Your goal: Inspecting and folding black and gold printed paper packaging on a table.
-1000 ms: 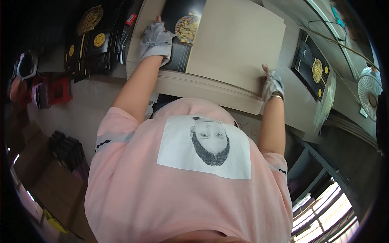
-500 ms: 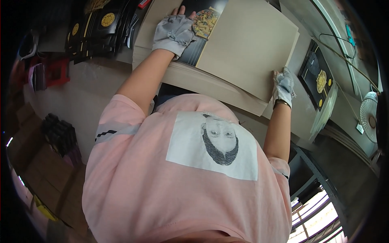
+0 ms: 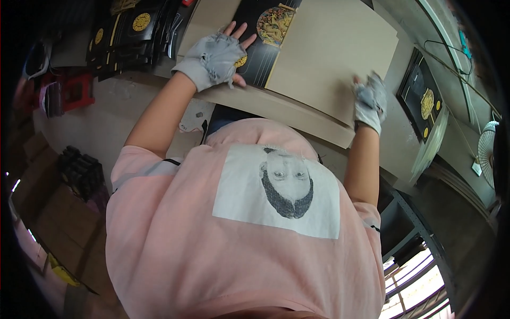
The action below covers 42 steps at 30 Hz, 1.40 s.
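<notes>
Left hand (image 3: 215, 59) nearer stacked black pieces (image 3: 127, 45)

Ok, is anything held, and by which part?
Left hand: nothing gripped, spread open over the black sheet. Right hand: at the right edge of the beige board; grip unclear.

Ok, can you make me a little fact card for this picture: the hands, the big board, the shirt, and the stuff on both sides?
Left hand: gray-gloved, bare fingers spread, over the black printed sheet
Right hand: gray-gloved, near the board's right edge; blurred, grip unclear
Board: plain beige, meets the sheet's right side
Shirt: pink
Left side: black-and-gold pile, red object
Right side: black-and-gold prints, white fan
</notes>
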### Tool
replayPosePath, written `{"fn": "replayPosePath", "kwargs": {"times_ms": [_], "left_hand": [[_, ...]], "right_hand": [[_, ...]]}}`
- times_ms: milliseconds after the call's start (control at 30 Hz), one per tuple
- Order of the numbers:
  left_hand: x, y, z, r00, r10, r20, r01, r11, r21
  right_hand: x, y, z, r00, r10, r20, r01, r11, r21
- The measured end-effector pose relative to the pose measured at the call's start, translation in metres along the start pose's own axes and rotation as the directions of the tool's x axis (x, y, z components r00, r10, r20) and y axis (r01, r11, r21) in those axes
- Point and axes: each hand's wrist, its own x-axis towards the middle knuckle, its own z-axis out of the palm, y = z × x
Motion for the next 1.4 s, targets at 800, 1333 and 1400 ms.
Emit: {"fn": "replayPosePath", "kwargs": {"times_ms": [800, 1333, 1400], "left_hand": [[0.011, 0.036, -0.006, 0.998, 0.019, 0.067, -0.018, 1.0, -0.006], [0.011, 0.037, -0.015, 0.993, 0.054, 0.108, -0.058, 0.998, 0.03], [0.009, 0.033, -0.011, 0.991, 0.095, 0.091, -0.091, 0.995, -0.043]], "right_hand": [[0.016, -0.163, 0.06, 0.807, -0.288, 0.515, -0.215, 0.669, 0.712], [-0.045, -0.175, 0.058, 0.817, -0.573, -0.064, 0.573, 0.819, -0.022], [-0.05, -0.179, 0.059, 0.754, -0.651, -0.089, 0.65, 0.759, -0.044]]}}
